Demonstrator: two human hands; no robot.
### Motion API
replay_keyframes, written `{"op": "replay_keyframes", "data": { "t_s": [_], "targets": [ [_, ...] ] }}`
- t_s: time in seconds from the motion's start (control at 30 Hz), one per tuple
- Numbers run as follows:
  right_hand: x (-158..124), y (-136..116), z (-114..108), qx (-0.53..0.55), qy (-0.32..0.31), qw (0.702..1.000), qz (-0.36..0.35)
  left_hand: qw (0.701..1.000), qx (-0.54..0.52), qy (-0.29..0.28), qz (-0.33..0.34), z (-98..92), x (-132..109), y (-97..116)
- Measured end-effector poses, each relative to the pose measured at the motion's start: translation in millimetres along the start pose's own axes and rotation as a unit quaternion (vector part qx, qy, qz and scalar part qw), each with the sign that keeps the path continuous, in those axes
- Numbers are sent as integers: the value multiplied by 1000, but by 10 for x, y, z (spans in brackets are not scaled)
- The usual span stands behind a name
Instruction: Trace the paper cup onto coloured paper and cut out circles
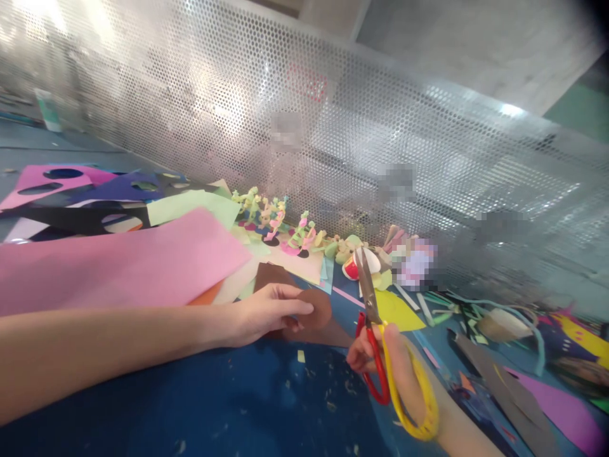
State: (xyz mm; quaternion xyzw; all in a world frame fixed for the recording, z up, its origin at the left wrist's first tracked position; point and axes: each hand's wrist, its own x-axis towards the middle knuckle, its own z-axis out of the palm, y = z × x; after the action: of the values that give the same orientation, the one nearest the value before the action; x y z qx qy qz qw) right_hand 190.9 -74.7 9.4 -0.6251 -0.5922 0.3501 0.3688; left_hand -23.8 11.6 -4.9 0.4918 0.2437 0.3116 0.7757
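My left hand (266, 312) reaches in from the left and pinches a round brown paper disc (318, 309) between thumb and fingers, just above a brown paper sheet (328, 333) on the blue table. My right hand (380, 362) is closed through the red and yellow handles of a pair of scissors (375, 317). The scissor blades point up and away, closed or nearly so, a short way right of the disc and not touching it.
A large pink sheet (118, 263) and other coloured sheets with round holes (71, 190) lie at left. Small paper figures (276, 222) line the perforated metal screen (333, 139). Scraps, strips and a yellow piece (397, 311) litter the blue table (228, 400) at right.
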Motion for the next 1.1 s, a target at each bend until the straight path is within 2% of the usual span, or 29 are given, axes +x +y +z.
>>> {"op": "replay_keyframes", "data": {
  "t_s": [0.17,0.47,0.57,0.67,0.73,0.87,0.97,1.1],
  "targets": [
    [30,-33,36,-65,59,996,-20,999,-21,-27,18,7,-10,-14],
    [145,59,118,99,77,992,19,999,-32,-27,15,5,-19,-12],
    [144,28,98,103,72,992,18,999,-31,-12,24,21,-27,9],
    [140,9,78,99,71,992,13,998,-4,-28,61,22,-8,80],
    [145,11,68,103,77,992,10,995,16,7,93,-13,36,160],
    [160,23,55,103,73,992,9,971,34,193,140,-215,202,308],
    [163,52,45,104,59,993,5,951,108,252,145,-435,334,315],
    [150,119,48,90,55,994,3,941,178,263,114,-625,412,231]
  ]
}}
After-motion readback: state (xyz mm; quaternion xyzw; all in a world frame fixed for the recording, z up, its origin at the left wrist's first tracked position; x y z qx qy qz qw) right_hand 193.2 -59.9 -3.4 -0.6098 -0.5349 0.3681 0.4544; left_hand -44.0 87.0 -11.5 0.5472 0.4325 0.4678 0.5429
